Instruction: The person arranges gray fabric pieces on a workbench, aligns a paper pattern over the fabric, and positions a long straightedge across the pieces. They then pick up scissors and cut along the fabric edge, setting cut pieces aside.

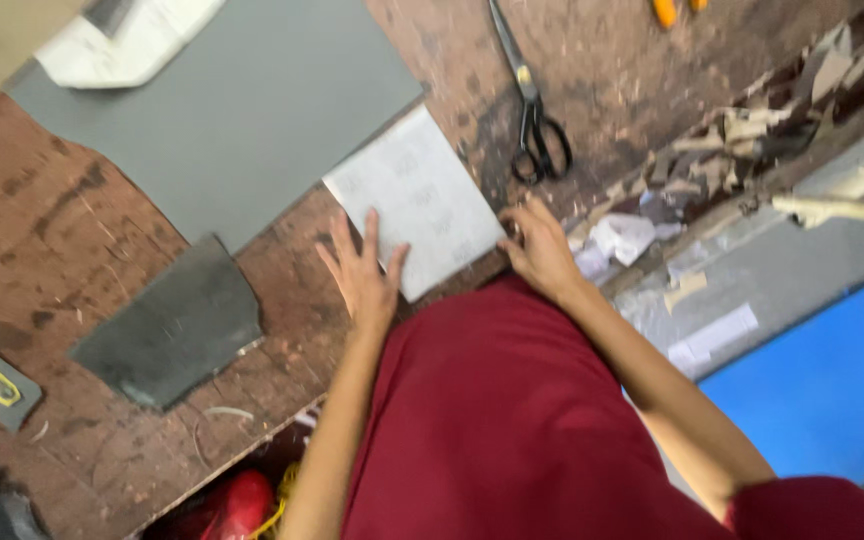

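A person in a red top stands at a worn brown worktop [52, 250] and looks down at a pale square sheet [417, 200] that lies flat near the edge. The left hand [364, 275] is spread wide with its fingers open, pressing on the near corner of the sheet, so its grip is open and holds nothing. The right hand [540, 250] rests at the sheet's right corner; its fingers curl a bit at the edge, but I cannot tell if they pinch it. It looks like the step in hand is laying the sheet flat and holding it still. Black scissors [535, 120] lie just past the sheet, closed, near the right hand. A big grey sheet [242, 110] lies behind, touching the pale one at a corner, and a small dark piece [172, 325] sits well off to the left. Paper scraps [752, 130] pile up along the far right. I think the next move calls for one hand to keep pressing flat while the other gets a firm hold
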